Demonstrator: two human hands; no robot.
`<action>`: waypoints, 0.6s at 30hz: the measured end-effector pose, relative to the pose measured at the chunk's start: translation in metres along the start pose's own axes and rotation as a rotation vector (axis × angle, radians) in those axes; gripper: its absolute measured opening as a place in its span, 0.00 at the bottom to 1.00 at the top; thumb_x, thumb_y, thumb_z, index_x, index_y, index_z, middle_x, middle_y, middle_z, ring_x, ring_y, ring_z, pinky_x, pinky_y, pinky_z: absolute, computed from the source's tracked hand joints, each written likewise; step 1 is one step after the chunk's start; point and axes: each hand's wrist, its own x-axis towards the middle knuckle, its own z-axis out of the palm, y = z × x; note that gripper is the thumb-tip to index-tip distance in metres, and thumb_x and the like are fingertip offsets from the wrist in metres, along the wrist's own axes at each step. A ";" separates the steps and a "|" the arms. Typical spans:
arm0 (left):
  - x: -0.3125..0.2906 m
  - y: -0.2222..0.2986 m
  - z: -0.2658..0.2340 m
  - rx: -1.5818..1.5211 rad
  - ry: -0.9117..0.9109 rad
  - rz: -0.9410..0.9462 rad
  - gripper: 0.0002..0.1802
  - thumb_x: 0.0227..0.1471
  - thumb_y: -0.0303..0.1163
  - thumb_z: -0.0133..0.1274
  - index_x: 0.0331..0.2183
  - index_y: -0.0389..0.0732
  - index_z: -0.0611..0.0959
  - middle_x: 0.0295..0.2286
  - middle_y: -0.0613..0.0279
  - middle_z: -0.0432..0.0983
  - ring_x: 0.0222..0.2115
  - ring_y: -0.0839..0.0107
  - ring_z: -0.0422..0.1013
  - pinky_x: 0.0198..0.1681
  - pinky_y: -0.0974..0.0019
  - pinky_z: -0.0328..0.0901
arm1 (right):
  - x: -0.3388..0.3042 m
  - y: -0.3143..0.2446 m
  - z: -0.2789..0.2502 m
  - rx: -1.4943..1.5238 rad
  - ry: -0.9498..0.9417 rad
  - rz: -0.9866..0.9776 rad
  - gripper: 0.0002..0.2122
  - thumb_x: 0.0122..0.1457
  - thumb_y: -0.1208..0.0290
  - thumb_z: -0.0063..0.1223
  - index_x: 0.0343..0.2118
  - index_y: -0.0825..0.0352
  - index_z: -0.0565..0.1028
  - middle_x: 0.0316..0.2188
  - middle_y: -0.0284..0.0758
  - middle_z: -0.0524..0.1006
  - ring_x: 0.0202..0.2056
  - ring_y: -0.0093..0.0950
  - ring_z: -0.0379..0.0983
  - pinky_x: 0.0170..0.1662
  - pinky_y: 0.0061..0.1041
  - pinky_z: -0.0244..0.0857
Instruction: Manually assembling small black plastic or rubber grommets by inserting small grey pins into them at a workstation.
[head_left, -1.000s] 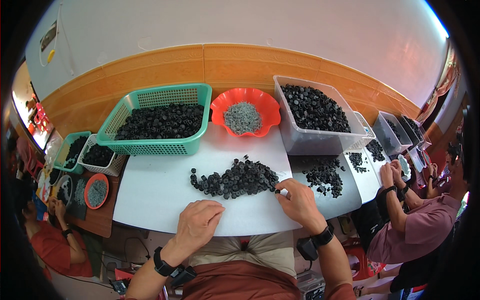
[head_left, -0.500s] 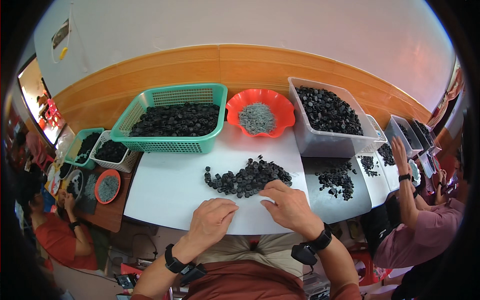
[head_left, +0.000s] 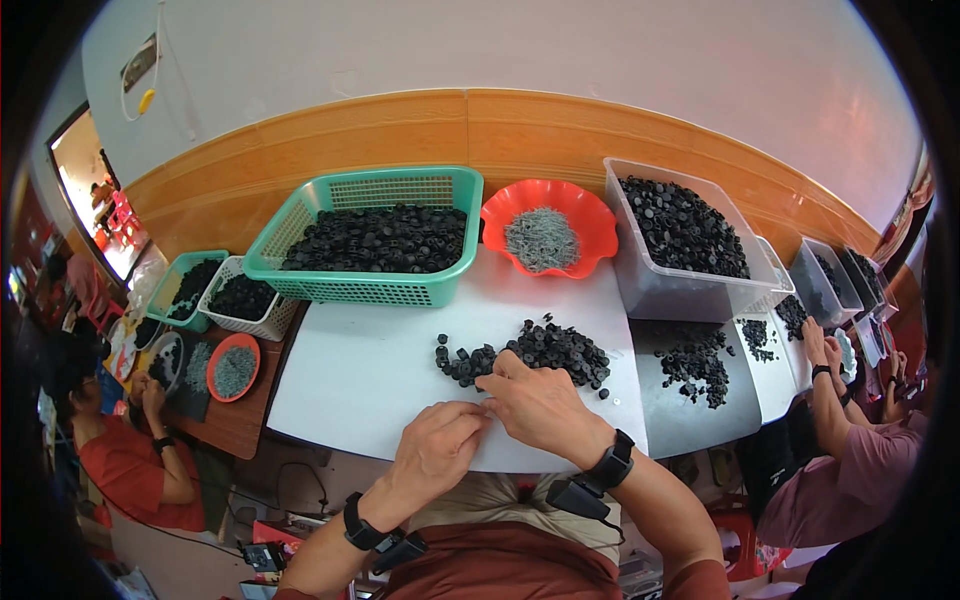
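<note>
A loose pile of small black round plastic parts (head_left: 565, 352) lies on the white work surface (head_left: 340, 372) in front of me. My left hand (head_left: 437, 442) is closed just nearer to me than the pile, thumb and fingers pinched together; anything in that pinch is hidden. My right hand (head_left: 540, 402) reaches across from the right, its fingers bent and pressed together at the left hand's fingertips. Whatever it grips is too small or covered to make out. Part of the pile is concealed behind the right hand's knuckles.
Along the wall stand a green basket (head_left: 365, 292) of black parts, a red scalloped bowl (head_left: 597, 225) of thin grey metal pieces and a clear plastic bin (head_left: 690, 295) of black parts. More black parts (head_left: 697, 372) lie on the dark board. People work on both sides.
My right hand has moved left from the pile's near edge to meet my left hand. The view has shifted slightly. The co-worker's raised hand on the right has come down.
</note>
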 end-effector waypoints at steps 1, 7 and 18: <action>0.000 0.000 -0.001 -0.011 0.001 -0.002 0.11 0.47 0.19 0.56 0.35 0.38 0.84 0.37 0.59 0.80 0.36 0.57 0.76 0.41 0.58 0.70 | 0.001 0.001 0.003 -0.022 -0.012 0.002 0.12 0.58 0.69 0.59 0.45 0.61 0.79 0.40 0.36 0.73 0.30 0.39 0.78 0.29 0.39 0.68; 0.000 -0.001 -0.004 -0.032 0.021 -0.030 0.09 0.47 0.19 0.56 0.34 0.38 0.84 0.36 0.59 0.81 0.35 0.57 0.76 0.40 0.58 0.71 | 0.006 0.002 0.011 -0.013 0.037 -0.021 0.07 0.58 0.70 0.59 0.39 0.63 0.78 0.38 0.35 0.73 0.29 0.40 0.77 0.29 0.40 0.68; 0.000 -0.004 -0.006 -0.053 0.043 -0.039 0.11 0.44 0.19 0.58 0.34 0.36 0.85 0.37 0.55 0.81 0.37 0.57 0.78 0.40 0.61 0.74 | 0.001 0.005 0.014 -0.069 0.060 -0.048 0.08 0.59 0.69 0.56 0.40 0.63 0.78 0.38 0.34 0.76 0.29 0.39 0.78 0.30 0.38 0.71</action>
